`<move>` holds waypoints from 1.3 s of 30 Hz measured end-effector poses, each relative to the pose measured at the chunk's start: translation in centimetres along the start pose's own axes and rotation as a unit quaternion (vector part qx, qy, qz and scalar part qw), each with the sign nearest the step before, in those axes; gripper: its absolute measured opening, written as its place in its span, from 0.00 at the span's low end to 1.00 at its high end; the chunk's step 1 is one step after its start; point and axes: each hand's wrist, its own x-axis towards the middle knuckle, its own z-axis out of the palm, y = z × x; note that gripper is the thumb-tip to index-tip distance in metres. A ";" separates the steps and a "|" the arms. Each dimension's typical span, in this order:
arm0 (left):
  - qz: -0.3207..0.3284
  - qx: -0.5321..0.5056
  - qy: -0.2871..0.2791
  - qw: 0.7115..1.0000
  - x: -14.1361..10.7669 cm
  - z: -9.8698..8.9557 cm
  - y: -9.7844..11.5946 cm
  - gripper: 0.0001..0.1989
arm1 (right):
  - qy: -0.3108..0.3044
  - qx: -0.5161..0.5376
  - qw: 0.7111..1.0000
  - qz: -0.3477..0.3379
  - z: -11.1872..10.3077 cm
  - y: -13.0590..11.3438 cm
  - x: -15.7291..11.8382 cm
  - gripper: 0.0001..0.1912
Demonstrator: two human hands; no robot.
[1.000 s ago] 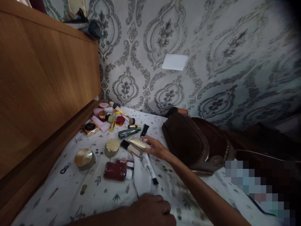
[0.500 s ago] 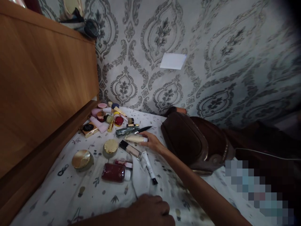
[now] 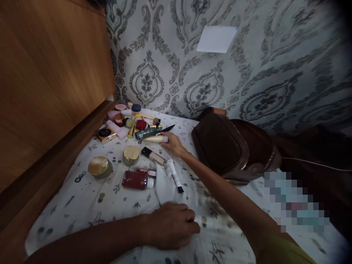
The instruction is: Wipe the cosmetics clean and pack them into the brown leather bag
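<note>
My right hand (image 3: 173,144) is closed on the capped end of a cream-coloured tube (image 3: 154,139). Just beyond the tube lie a green tube (image 3: 145,133) and a slim black pointed item (image 3: 168,128). My left hand (image 3: 173,226) is curled on the patterned sheet, its fingertips hidden, beside the lower end of a white strip (image 3: 164,187); whether it grips anything is hidden. Between the hands lie a black-capped foundation bottle (image 3: 155,158), a white tube with a black cap (image 3: 175,176), a dark red bottle with a white cap (image 3: 134,180) and a small pink tube (image 3: 147,171).
Two gold-lidded jars (image 3: 131,154) stand at the left. Several cosmetics, including a black-and-gold compact (image 3: 106,134) and a red-lidded pot (image 3: 141,125), cluster by the wooden cabinet (image 3: 55,66). A brown leather bag (image 3: 220,145) sits at the right against the patterned wall.
The view has tipped downward, showing more of both forearms. My right hand has carried the cream tube slightly away from the foundation bottle, closer alongside the green tube.
</note>
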 end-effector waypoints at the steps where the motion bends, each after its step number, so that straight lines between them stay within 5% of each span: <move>1: 0.001 -0.002 0.000 1.000 0.0 0.0 0.0 0.07 | 0.006 -0.004 1.000 -0.005 -0.2 -0.5 -0.5 0.28; 7: 0.012 0.019 0.024 0.999 -0.2 0.2 0.2 0.04 | 0.043 -0.044 0.997 -0.055 -2.7 -6.1 -8.7 0.13; 12: 0.042 0.056 0.069 0.995 -0.3 1.0 0.6 0.02 | -0.042 -0.052 0.995 -0.072 -2.8 -9.2 -15.1 0.11; 16: 0.081 0.094 0.093 0.988 -0.5 1.0 1.1 0.02 | -0.034 0.174 0.984 0.019 -3.3 -9.8 -16.3 0.09; 21: 0.120 0.091 0.102 0.983 -0.7 0.8 1.6 0.03 | 0.103 0.375 0.899 0.203 -6.1 -8.6 -16.7 0.09; 23: 0.116 0.086 0.096 0.985 -0.7 0.9 1.7 0.03 | 0.144 0.350 0.897 0.229 -7.0 -7.3 -16.9 0.07; 25: 0.111 0.083 0.091 0.986 -0.7 0.9 1.6 0.03 | 0.159 0.263 0.927 0.217 -7.4 -5.8 -17.2 0.05; 28: 0.110 0.080 0.083 0.987 -0.7 0.9 1.5 0.05 | 0.137 0.045 0.979 0.145 -7.1 -4.0 -17.7 0.09; 31: 0.112 0.081 0.076 0.988 -0.7 0.9 1.5 0.05 | 0.104 -0.101 0.987 0.074 -5.8 -3.1 -18.2 0.19; 39: 0.100 0.090 0.081 0.988 -0.6 1.0 1.6 0.06 | 0.083 -0.147 0.986 0.001 -2.8 -2.4 -19.4 0.21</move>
